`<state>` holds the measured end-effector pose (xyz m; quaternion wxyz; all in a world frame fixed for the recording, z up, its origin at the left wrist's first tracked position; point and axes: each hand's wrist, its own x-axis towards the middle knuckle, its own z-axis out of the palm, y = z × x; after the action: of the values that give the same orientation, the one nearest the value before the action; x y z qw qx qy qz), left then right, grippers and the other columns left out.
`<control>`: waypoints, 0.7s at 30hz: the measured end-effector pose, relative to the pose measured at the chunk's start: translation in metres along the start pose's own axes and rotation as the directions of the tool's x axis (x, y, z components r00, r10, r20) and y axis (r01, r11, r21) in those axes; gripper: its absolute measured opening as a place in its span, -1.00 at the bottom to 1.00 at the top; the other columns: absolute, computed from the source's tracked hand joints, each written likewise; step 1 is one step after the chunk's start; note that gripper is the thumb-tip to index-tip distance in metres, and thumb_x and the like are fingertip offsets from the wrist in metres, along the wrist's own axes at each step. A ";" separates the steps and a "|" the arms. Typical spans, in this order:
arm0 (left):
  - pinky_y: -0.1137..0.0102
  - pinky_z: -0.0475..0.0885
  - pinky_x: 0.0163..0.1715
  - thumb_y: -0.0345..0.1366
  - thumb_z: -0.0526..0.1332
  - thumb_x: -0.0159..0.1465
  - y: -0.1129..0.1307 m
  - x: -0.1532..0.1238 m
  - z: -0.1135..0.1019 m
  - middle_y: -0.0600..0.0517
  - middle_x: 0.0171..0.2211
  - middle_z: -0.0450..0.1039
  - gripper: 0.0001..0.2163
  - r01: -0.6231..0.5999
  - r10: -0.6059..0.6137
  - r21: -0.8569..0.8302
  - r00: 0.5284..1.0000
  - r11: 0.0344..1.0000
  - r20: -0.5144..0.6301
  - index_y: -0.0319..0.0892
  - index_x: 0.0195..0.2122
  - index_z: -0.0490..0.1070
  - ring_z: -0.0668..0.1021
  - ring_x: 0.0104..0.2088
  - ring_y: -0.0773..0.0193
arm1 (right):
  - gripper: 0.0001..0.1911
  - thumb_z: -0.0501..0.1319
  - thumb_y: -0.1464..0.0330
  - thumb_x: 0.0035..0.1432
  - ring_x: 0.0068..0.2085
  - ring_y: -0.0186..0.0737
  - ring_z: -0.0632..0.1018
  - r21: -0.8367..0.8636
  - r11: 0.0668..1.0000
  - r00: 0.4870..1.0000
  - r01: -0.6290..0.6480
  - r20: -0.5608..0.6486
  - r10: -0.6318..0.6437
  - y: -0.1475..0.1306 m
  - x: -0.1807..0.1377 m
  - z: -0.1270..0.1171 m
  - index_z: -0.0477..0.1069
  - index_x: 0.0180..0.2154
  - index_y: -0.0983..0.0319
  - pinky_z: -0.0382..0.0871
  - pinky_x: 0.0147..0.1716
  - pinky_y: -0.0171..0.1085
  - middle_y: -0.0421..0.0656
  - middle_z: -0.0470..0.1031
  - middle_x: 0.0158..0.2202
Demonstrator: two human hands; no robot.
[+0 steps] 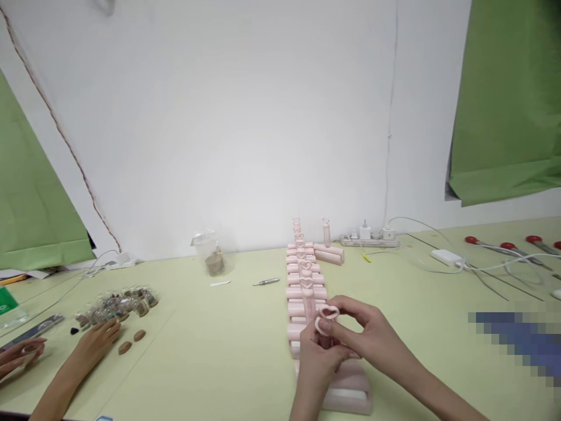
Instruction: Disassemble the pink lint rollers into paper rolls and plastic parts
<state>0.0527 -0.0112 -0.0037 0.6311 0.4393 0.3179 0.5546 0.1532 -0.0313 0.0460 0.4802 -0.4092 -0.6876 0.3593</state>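
Note:
My left hand (316, 359) and my right hand (366, 327) meet over the near end of a row of pink pieces. Between their fingers is a small pink tube (325, 339) with a heart-shaped loop (329, 312) at its top; my fingers hide much of it. Beyond them, similar clear-pink tubes (308, 304) with heart tops stand in a line running toward the wall. Pink cylindrical pieces with white parts (295, 332) lie crosswise along this line. One larger pink-and-white piece (350, 400) lies just below my hands.
At left, another person's hand (99, 339) touches a cluster of small glass bottles (140, 307), near two brown discs (125, 348). Farther back are a metal pen-like tool (267, 282) and a plastic bag (205, 251). A power strip (370, 241), cables and red-handled tools (508, 247) lie right.

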 end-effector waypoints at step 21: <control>0.55 -0.11 -0.75 -0.06 0.32 -0.33 -0.001 -0.005 -0.001 0.22 -0.83 -0.05 -0.59 0.011 -0.011 0.026 1.000 1.000 0.000 -0.18 -0.71 0.10 0.04 -0.77 0.56 | -0.63 0.12 0.18 0.10 -0.50 -0.39 0.36 0.057 0.998 0.980 0.023 0.198 -0.034 0.004 0.021 0.011 0.01 -0.52 0.26 0.29 -0.53 -0.43 -0.21 0.27 -0.41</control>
<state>0.0518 -0.0155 -0.0058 0.6284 0.4455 0.3275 0.5471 0.1393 -0.0115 0.0474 0.4251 -0.3480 -0.7280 0.4102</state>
